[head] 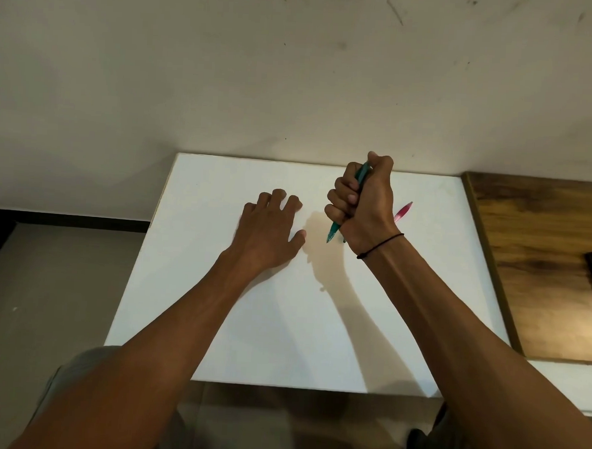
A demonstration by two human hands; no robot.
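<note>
Gripping a slim teal pen (333, 230) in our fisted right hand (360, 207), fingers curled tight round its barrel, we hold it above the white board (214, 323), tip pointing down. Our left hand (268, 235) rests on the board, fingers loosely spread. A pink pen (403, 211) lies half hidden behind our wrist. We count two pens.

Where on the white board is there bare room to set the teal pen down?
Bare: the board's near middle, this side of both hands; the far left corner, between the wall and the left hand; the right strip between the pink pen and the wooden top. Crowded: around the right hand gripping the teal pen.
</note>
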